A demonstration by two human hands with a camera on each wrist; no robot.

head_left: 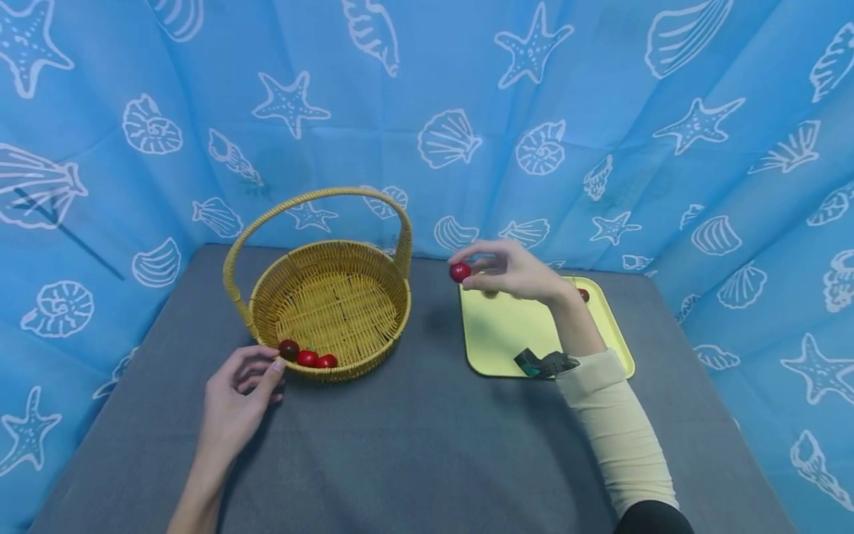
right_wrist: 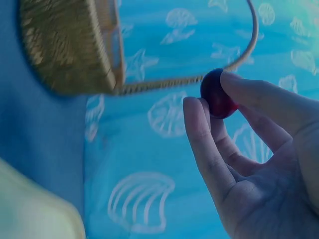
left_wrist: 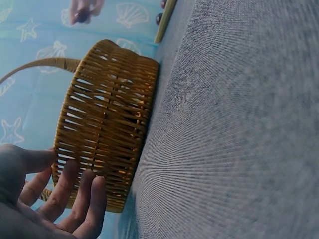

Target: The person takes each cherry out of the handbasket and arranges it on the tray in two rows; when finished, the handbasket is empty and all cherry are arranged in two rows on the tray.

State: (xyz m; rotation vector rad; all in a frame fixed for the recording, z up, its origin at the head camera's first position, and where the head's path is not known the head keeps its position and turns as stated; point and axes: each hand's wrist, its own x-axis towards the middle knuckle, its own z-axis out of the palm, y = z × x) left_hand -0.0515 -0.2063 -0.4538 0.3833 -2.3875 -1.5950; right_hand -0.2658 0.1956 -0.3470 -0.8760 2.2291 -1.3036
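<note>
A dark red cherry (head_left: 459, 272) is pinched between the thumb and fingertips of my right hand (head_left: 512, 273), raised over the left back corner of the yellow tray (head_left: 482, 348). The right wrist view shows the same cherry (right_wrist: 218, 94) from close by, round and glossy. My left hand (head_left: 242, 397) holds the near left rim of the woven basket (head_left: 373, 363), its fingers against the outer wall (left_wrist: 102, 124) in the left wrist view. Several cherries (head_left: 308, 358) lie inside, along the basket's near edge.
Another cherry (head_left: 583, 295) sits at the tray's right back side, partly hidden by my right forearm. The basket's tall handle (head_left: 320, 194) arches over its back. A blue curtain (head_left: 467, 96) with white shells hangs behind the grey tabletop (head_left: 400, 460).
</note>
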